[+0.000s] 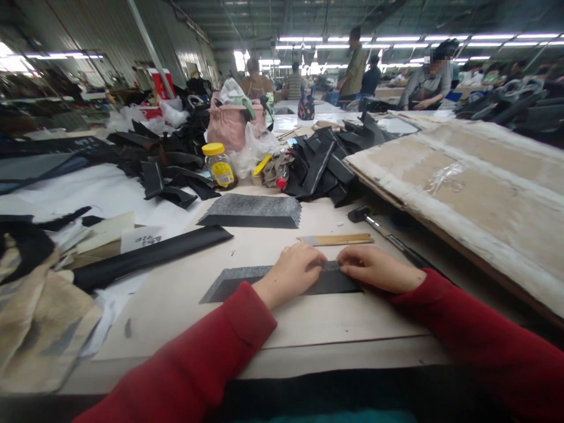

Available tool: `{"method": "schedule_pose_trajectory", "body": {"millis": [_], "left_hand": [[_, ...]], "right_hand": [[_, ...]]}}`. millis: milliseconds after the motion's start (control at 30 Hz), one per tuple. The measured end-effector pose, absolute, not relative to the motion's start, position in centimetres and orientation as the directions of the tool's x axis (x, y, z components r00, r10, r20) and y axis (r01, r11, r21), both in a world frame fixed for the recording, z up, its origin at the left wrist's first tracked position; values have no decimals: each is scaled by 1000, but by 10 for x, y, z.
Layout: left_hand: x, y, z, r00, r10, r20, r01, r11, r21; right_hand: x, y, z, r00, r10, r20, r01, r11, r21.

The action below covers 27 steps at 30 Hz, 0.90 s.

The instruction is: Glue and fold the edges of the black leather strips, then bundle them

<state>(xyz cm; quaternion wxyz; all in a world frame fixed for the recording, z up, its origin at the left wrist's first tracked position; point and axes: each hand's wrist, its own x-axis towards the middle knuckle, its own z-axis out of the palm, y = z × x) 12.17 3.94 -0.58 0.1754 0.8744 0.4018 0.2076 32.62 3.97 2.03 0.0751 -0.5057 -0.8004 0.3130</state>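
A flat black strip (pixel 247 282) with a grey fuzzy upper band lies on the pale board (pixel 291 329) in front of me. My left hand (pixel 299 267) pinches at its upper edge near the middle, with fingers curled. Close beside it, my right hand (pixel 368 267) pinches the same edge nearer the right end. The fingertips partly hide the edge between them. Just beyond my hands lies a narrow tan strip (pixel 337 239). Farther back rests a stack of similar black-and-grey pieces (pixel 255 210), its ends fanned in steps.
A hammer (pixel 379 226) lies at the right, by a raised worn board (pixel 467 170). Black scraps (pixel 324 158), a yellow-lidded jar (pixel 219 167) and a pink bag (pixel 229 126) stand behind. A long black strip (pixel 154 255) lies left. A person (pixel 429 79) works in the background.
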Motion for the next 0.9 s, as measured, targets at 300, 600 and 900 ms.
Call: {"method": "schedule_pose_trajectory", "body": {"millis": [300,600,900], "left_hand": [[124,37,-7,587,768,255,611,-627,483],[123,34,-6,629,732,261,616,-674,408],[122,24,5,735,652,184,635,-758,150]], "right_hand": [[326,36,11,-570,822,24,676,485,-555],[326,27,11,-622,773,127,672,610,-421],[320,16,20,-743,668,48,656,741,-143]]}}
